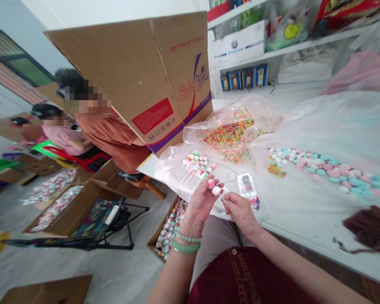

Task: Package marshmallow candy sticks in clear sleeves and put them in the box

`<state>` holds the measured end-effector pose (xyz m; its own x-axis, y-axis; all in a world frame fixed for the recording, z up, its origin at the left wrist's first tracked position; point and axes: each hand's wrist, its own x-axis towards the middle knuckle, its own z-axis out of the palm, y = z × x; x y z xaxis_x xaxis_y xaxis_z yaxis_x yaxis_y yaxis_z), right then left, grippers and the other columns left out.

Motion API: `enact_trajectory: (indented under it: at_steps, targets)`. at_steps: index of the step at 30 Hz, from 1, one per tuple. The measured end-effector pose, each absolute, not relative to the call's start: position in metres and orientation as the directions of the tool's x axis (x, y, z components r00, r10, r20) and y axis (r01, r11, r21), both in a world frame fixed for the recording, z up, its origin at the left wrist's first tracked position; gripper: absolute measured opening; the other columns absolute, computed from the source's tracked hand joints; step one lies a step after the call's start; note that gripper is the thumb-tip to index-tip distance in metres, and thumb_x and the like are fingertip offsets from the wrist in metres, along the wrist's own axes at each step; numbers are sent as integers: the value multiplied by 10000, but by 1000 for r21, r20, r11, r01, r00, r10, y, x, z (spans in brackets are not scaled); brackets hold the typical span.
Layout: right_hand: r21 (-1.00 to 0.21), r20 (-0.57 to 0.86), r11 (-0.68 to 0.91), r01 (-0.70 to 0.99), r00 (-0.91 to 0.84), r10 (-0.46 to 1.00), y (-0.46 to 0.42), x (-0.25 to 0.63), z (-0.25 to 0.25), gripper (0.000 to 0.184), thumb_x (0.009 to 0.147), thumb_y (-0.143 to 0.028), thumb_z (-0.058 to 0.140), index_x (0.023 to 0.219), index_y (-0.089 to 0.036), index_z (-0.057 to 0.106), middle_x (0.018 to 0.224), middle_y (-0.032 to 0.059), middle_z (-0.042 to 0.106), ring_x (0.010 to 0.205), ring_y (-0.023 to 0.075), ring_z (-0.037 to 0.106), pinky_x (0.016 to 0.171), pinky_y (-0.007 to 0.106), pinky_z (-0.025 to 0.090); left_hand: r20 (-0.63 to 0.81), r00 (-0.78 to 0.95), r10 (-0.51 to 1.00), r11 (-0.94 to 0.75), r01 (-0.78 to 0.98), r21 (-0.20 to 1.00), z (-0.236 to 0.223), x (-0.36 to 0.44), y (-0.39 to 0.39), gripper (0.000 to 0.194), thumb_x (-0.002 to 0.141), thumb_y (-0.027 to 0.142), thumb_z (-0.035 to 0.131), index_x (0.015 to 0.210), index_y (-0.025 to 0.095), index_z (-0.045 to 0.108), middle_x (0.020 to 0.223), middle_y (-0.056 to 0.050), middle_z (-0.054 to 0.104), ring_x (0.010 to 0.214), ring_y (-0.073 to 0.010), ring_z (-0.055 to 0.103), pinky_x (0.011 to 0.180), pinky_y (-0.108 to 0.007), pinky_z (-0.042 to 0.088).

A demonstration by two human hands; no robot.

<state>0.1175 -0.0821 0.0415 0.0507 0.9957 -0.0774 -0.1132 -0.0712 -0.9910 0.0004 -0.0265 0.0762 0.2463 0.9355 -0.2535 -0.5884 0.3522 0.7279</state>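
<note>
Left grip half-closed around candies

Maroon top with chain-like print, greyish trousers, pale beaded bracelet, smooth green bangle.

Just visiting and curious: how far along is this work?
Seemingly done: a cluster of coloured pieces on white sticks, plus a box of similar pieces by the lap.
In hand: the left hand holds a few pieces; the right hand pinches beside them, its grip too small to make out.
Remaining, probably: loose pink, white and blue pieces and small rings. Total unclear.
</note>
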Motion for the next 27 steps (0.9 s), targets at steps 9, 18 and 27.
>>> enact_trajectory:
  at_steps: [9, 18, 27]
  targets:
    - [-991, 9, 4, 132, 36, 999, -75, 125, 39, 180, 771, -249, 481, 609, -198, 539, 504, -55, 480, 530, 109, 459, 554, 221, 320, -284, 223, 932, 361, -601, 713, 95, -20, -6, 217, 784, 235, 640, 982, 152, 614, 851, -60, 671, 865, -232, 653, 765, -379, 520]
    - [-995, -91, -93, 47, 43, 995, -61, 125, 30, 181, 756, -284, 510, 605, -195, 555, 495, -47, 501, 504, 104, 444, 522, 220, 320, -346, 75, 935, 317, -613, 724, 68, 3, -19, 189, 826, 314, 596, 877, 133, 617, 896, -94, 673, 924, -228, 645, 792, -338, 513]
    - [-951, -260, -270, -151, -85, 962, -55, 125, 24, 144, 728, -305, 548, 649, -184, 558, 457, -57, 487, 398, 68, 340, 417, 205, 236, -426, 197, 883, 451, -605, 656, 60, -6, -13, 244, 799, 366, 622, 890, 139, 623, 901, -81, 665, 927, -244, 641, 848, -379, 490]
